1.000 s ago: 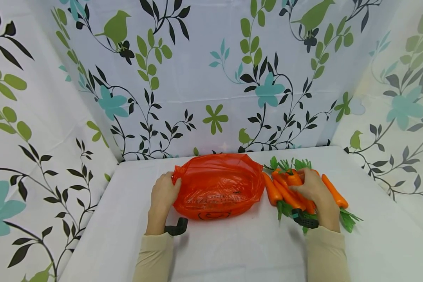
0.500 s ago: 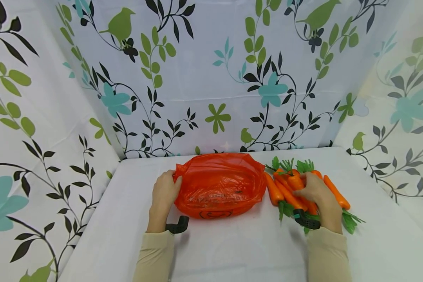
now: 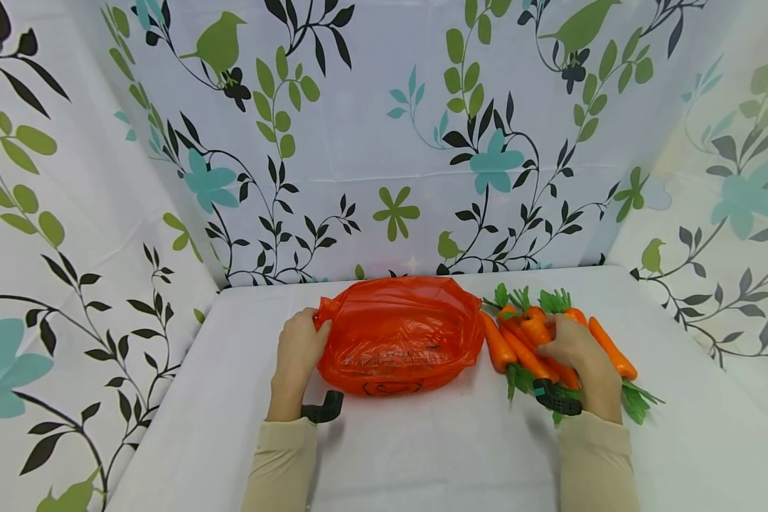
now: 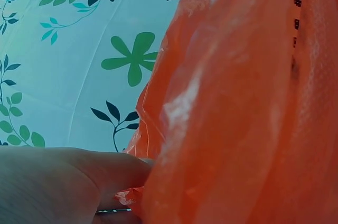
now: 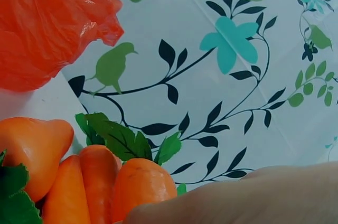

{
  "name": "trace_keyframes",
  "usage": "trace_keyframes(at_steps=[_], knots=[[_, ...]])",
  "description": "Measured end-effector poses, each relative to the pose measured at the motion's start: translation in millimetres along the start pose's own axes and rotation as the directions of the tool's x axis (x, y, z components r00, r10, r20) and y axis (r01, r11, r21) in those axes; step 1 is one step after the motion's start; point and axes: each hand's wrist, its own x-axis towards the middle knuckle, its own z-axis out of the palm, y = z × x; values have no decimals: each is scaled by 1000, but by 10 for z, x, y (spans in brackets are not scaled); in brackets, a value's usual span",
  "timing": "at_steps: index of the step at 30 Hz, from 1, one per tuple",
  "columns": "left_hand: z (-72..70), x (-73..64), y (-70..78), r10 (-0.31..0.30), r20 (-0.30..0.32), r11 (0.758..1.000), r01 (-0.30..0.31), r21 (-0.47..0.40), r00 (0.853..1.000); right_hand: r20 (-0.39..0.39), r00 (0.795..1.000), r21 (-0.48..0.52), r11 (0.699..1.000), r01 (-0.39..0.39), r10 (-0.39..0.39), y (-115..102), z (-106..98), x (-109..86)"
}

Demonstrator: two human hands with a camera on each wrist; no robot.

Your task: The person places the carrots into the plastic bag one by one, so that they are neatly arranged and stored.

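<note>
A filled red plastic bag (image 3: 403, 338) lies in the middle of the white table, with dark print on its front. At its left end, my left hand (image 3: 299, 352) pinches the gathered plastic, as the left wrist view shows with the bag (image 4: 227, 108) beside the fingers (image 4: 121, 168). My right hand (image 3: 579, 355) is on a pile of orange carrots (image 3: 523, 355) with green tops, to the right of the bag. Its thumb and fingers grip one carrot (image 3: 535, 330); in the right wrist view that carrot (image 5: 143, 184) is partly covered by the hand.
One carrot (image 3: 611, 348) lies slanted along the right side of the pile, past my right hand. A cloth (image 3: 358, 142) printed with birds, leaves and flowers hangs behind the table (image 3: 448, 455) and at both sides.
The head view has shifted slightly, so everything appears a little further right. Both hands, the bag and the carrots otherwise keep their places.
</note>
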Motion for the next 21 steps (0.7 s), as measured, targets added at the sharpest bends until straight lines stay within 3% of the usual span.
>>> trace_keyframes(at_steps=[21], knots=[[8, -13, -9, 10, -16, 1000, -10, 6, 1000, -127, 991, 34, 998, 45, -40, -100, -7, 35]])
